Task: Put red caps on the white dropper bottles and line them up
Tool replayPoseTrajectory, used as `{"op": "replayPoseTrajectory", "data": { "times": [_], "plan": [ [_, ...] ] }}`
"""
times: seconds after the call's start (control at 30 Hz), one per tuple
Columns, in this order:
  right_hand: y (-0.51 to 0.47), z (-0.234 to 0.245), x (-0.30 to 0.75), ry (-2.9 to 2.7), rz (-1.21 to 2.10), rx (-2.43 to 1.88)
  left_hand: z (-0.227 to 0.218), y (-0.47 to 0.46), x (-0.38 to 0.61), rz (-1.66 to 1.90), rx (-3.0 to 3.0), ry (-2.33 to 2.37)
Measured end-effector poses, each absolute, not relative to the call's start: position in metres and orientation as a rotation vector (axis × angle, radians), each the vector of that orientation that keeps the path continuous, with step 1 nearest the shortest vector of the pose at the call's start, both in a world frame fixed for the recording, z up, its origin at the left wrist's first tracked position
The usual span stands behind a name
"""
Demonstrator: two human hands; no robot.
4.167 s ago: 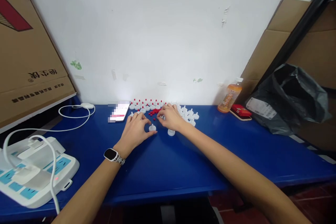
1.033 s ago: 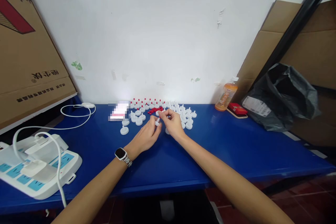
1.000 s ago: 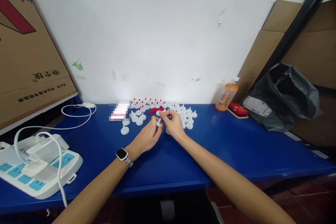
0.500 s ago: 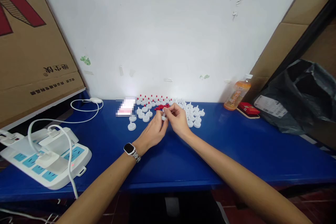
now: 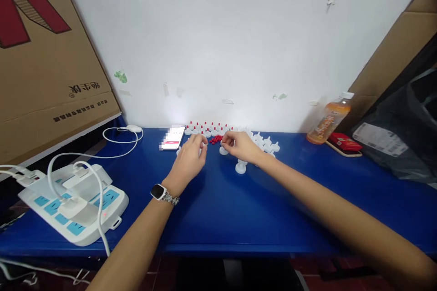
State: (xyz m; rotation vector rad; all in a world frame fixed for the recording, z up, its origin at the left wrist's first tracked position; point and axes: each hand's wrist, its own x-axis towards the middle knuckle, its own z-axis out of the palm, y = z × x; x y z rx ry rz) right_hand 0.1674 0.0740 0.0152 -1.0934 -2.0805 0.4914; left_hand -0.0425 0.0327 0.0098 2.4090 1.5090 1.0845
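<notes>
Where left hand (image 5: pixel 191 159) is: apart from right hand (image 5: pixel 243 146); both grips unclear
White cap (image 5: pixel 223 151): below right hand
Carton (image 5: pixel 61 66): inverted Chinese characters, ®

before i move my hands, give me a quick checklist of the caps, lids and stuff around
1. Loose red caps near the hands: ok, piled between them.
2. Every white lid capped: not ok, white lids on the right have bare tips.
3. Left hand empty: cannot tell, its fingers hide the grip.
4. Right hand empty: cannot tell, its fingertips are together at a white lid.
5. Orange drink bottle shut: ok, its white cap is on.
</notes>
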Motion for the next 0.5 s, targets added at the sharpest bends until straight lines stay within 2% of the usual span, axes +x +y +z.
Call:
{"op": "replayPoseTrajectory", "data": {
  "times": [0.1, 0.3, 0.5],
  "plan": [
    [0.082, 0.014, 0.159, -2.255, 0.388, -1.161, 0.014, 0.038, -0.056, 1.157, 2.376, 1.652],
    [0.089, 0.027, 0.133, -2.367, -0.091, -1.221, 0.01, 0.04, -0.059, 1.098, 2.355, 1.706],
    [0.109, 0.035, 0.102, -2.484, 0.074, -1.264, 0.008, 0.04, -0.056, 1.126, 2.311, 1.71]
  ]
}}
